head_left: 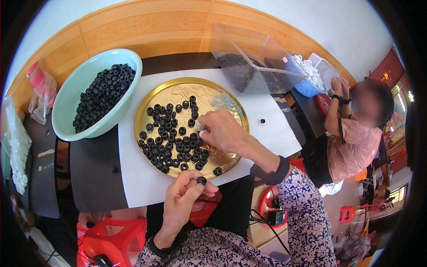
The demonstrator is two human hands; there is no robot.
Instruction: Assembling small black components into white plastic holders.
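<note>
My left hand [182, 200] is closed at the front edge of the round gold tray [178, 83], pinching a small black barrel-shaped piece with a hole [202, 180] between thumb and fingers. Over the tray, my right hand [222, 130] is closed with its fingertips down beside the black pieces; pale covers show on the fingertips. What those fingers hold, if anything, is hidden. Many loose black pieces [168, 138] lie on the left and middle of the tray. A heap of tiny clear bits [226, 102] sits at its far right.
Left of the tray, a pale green basin [62, 116] holds many more black pieces. A clear plastic bin [249, 49] stands behind to the right, near a blue basket [307, 89] of white parts. One stray black piece [262, 121] lies on the white sheet [278, 133]. Another person [356, 142] sits at right.
</note>
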